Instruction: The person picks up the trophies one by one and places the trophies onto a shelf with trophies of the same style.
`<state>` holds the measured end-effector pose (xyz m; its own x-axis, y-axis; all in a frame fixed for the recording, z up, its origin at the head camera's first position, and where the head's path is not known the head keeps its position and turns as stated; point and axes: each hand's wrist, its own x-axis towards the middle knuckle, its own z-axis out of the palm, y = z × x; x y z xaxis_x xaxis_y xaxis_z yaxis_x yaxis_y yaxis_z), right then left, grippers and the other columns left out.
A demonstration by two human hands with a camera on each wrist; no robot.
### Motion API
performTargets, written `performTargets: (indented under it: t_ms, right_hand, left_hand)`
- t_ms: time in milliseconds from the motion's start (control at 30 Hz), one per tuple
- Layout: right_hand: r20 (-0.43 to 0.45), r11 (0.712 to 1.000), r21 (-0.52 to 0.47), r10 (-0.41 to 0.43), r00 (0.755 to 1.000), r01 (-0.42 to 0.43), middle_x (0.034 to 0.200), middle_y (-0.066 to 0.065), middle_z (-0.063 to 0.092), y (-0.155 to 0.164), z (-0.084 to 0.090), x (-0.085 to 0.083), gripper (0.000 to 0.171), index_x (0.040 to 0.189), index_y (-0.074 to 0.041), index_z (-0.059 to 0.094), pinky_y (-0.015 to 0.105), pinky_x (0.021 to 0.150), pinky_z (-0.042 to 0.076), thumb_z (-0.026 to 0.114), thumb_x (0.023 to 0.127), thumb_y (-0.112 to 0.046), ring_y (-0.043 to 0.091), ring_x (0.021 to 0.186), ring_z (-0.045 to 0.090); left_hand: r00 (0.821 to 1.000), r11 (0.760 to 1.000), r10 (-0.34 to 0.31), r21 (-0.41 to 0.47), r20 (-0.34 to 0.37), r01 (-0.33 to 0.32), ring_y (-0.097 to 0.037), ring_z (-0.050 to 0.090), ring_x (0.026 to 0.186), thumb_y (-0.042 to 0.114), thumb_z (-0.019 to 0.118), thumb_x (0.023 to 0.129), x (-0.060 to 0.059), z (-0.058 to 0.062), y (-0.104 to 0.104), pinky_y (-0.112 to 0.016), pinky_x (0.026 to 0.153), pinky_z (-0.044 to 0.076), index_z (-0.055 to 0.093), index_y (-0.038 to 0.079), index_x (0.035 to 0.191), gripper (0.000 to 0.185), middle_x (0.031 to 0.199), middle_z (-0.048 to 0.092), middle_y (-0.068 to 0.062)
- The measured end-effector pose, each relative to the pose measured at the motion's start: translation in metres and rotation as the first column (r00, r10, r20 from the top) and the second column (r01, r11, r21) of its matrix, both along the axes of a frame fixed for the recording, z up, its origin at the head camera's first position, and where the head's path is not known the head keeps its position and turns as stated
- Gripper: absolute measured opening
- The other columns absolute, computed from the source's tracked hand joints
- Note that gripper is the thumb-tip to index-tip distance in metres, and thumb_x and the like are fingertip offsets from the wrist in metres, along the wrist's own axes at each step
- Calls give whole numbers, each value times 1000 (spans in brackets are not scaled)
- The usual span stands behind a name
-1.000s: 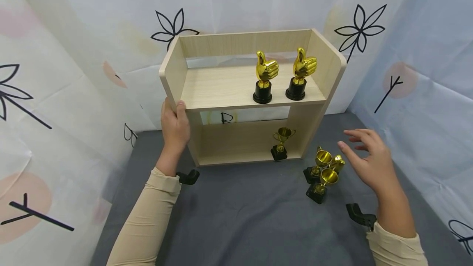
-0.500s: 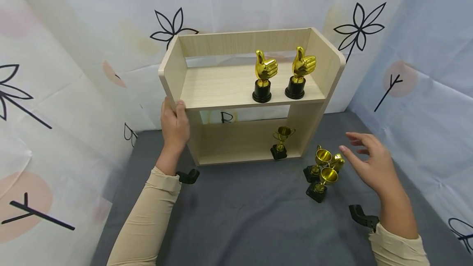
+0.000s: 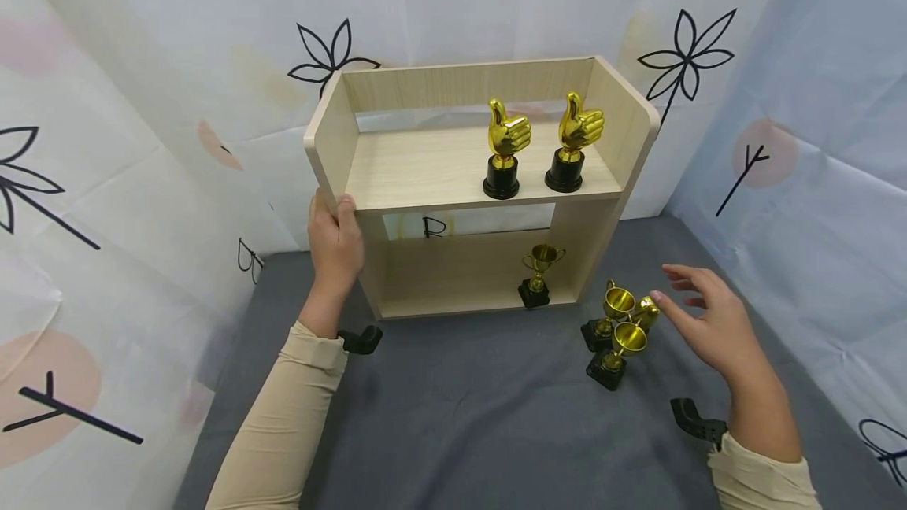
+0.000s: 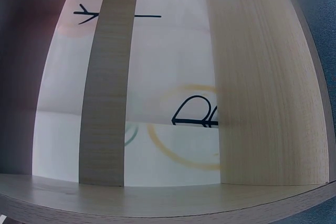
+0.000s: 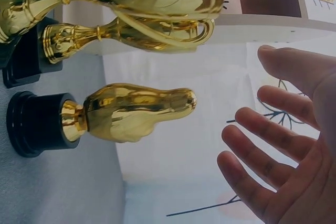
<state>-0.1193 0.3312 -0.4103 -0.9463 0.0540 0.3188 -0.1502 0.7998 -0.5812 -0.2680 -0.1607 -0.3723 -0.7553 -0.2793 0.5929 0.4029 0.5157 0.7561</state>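
Step in hand, prob.: pick-up, not yet done. Clock hrs = head view, 12 at top, from middle of shelf (image 3: 418, 164) unless noted.

L to R: L hand (image 3: 336, 241) betw. 8 and 9, clamped on shelf's L side panel, prob. to steady it. Top tier: 1st thumbs-up (image 3: 509, 136) at 1, 2nd thumbs-up (image 3: 579, 130) at 2, both upright. Lower tier: shelf cup (image 3: 542, 262) at 5, upright, nr R wall. On cloth (image 3: 460, 415), betw. 4 and 5: back cup (image 3: 615, 309), front cup (image 3: 623, 345) at its 6, loose thumbs-up (image 5: 123, 113) at 2 from that pair. All upright; can't tell if they touch. R hand (image 3: 712, 323) at 3 from loose thumbs-up: fingers apart, nothing held, gap visible in R wrist view.

Next move, my guess: calls for R hand going twd 9, fingers round loose thumbs-up (nearest), w/o knocking the cups; L grip should hold.

Count: shelf ×1, 2 tiers; thumbs-ups ×3 (2 top tier, 1 on cloth); cups ×3 (1 lower tier, 2 on cloth); hands ×2, 1 gripping.
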Motion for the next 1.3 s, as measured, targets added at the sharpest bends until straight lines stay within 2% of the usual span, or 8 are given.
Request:
performTargets:
  t_ms: [33,167,567,1000,1300]
  right_hand:
    - [6,1000,-6,2,1000,-2,140,27,55,0,-1,0,53,148,1,54,60,96,50,66,106,-29,46,124,55]
    - [31,1000,-9,10,999,-10,141,29,53,2,-5,-1,53,148,3,54,68,97,46,64,107,-29,48,124,54]
    - [72,999,13,28,997,-29,142,30,53,8,-20,-4,52,146,3,55,69,95,48,64,107,-30,49,122,55]
    - [115,999,4,38,993,-39,142,28,53,8,-31,-7,45,142,1,60,68,96,50,65,106,-26,49,121,58]
    - [106,999,7,47,993,-48,137,28,57,9,-38,-10,43,138,2,62,68,95,52,67,105,-25,47,117,61]
  left_hand:
    - [1000,1000,-1,-1,0,1,-40,55,106,38,41,105,0,0,0,-58,95,44,58,-3,120,47,120,58,-26]
    - [1000,1000,-1,-5,1,1,-40,55,107,38,41,106,1,0,0,-58,95,44,59,-2,122,47,121,58,-26]
    - [1000,1000,-7,1,1,7,-40,56,111,39,41,106,2,-1,0,-58,98,44,58,-2,131,51,126,58,-26]
    - [1000,1000,-11,1,-3,11,-39,56,113,40,41,105,1,-2,0,-58,100,44,58,-2,132,52,127,58,-26]
    - [1000,1000,-3,-6,0,3,-41,56,114,40,40,105,1,-1,0,-59,100,44,58,-2,132,53,126,58,-27]
